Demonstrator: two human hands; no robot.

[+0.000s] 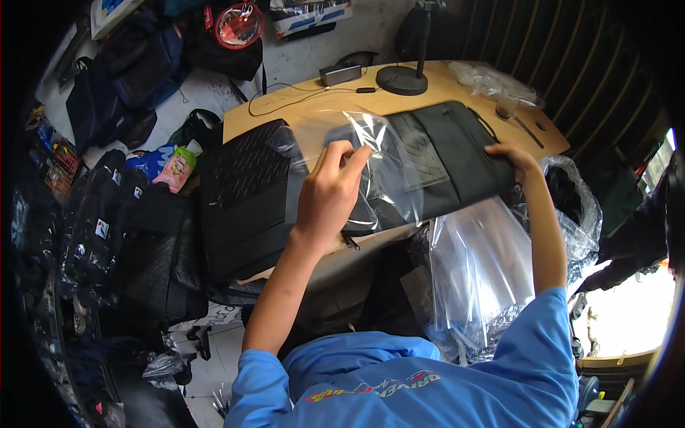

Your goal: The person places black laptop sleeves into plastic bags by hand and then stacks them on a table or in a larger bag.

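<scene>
My left hand (332, 187) is closed, thumb against the fingers, pinching a clear plastic bag (403, 167). The bag covers the left part of a black backpack (467, 153), which lies across the table. On the backpack's far right end, my right hand (515, 158) grips the edge, with the thumb on top and the other fingers partly hidden. A second black bag (246, 192) with a textured panel lies to the left of my left hand, at the table's left end.
On the wooden table (285, 100) stand a round-based black stand (403, 80), a black power adapter (340, 74) with a cable, and a clear cup (505, 108). Clear plastic sheets (474, 264) hang by the near edge. Wrapped black bags (96, 221) crowd the left side.
</scene>
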